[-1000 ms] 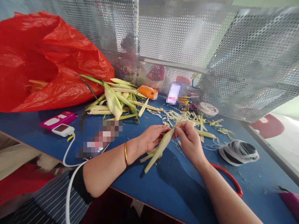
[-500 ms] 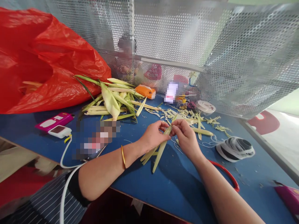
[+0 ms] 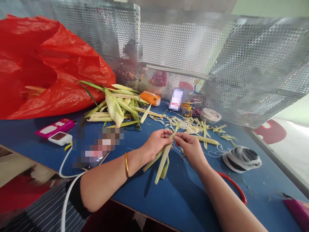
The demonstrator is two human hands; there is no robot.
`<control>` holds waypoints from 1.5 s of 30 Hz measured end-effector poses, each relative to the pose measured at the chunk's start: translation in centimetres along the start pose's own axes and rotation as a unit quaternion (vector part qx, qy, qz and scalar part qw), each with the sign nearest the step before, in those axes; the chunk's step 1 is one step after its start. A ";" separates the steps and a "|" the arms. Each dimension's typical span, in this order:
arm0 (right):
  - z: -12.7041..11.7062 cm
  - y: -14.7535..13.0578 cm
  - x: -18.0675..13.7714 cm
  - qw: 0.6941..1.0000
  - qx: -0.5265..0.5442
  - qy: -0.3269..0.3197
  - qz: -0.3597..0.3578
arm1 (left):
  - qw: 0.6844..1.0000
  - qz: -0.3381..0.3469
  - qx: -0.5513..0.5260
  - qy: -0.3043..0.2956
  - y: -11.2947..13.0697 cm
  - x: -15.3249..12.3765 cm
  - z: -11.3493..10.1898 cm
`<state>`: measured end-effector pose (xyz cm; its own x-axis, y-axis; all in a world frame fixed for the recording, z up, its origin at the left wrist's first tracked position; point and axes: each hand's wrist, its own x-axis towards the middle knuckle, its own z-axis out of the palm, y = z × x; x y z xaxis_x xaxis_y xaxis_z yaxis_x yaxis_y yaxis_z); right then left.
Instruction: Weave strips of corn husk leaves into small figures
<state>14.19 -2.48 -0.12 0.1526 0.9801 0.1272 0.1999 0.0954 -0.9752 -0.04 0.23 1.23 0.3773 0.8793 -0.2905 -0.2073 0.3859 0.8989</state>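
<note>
Several pale green corn husk strips (image 3: 162, 163) hang crossed over one another between my hands, above the blue table. My left hand (image 3: 158, 143) pinches them near their upper part, thumb on top. The fingertips of my right hand (image 3: 189, 146) are closed on the same husk strips, right against my left thumb. What lies exactly between the right fingertips is hidden. Beneath and beyond the hands lie husk scraps (image 3: 183, 124) and a long husk piece (image 3: 207, 140). White thread runs along the table to a spool of thread (image 3: 241, 159) at the right.
A husk pile (image 3: 118, 108) lies at the back left, beside a large red plastic bag (image 3: 79, 67). Phones, a white device (image 3: 60, 138) with a cable, an orange tissue pack (image 3: 150, 98) and a tape roll (image 3: 211, 115) stand around. A perforated metal screen (image 3: 173, 45) closes the back.
The husk strips have turned a little, so a short third strip now shows at the lower right. My right hand has shifted slightly left and down. The whole view has tilted slightly.
</note>
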 end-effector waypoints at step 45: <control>-0.1 1.9 0.0 0.960 -0.117 -0.230 0.110 | 0.910 0.127 0.386 -0.082 -2.9 0.9 -3.7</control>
<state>14.72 -2.30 -1.93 -0.2176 0.9503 -0.2227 0.4324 -0.1107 -0.8949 -2.41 0.95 -2.80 0.5477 0.8355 -0.0455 0.3660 -0.1903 0.9109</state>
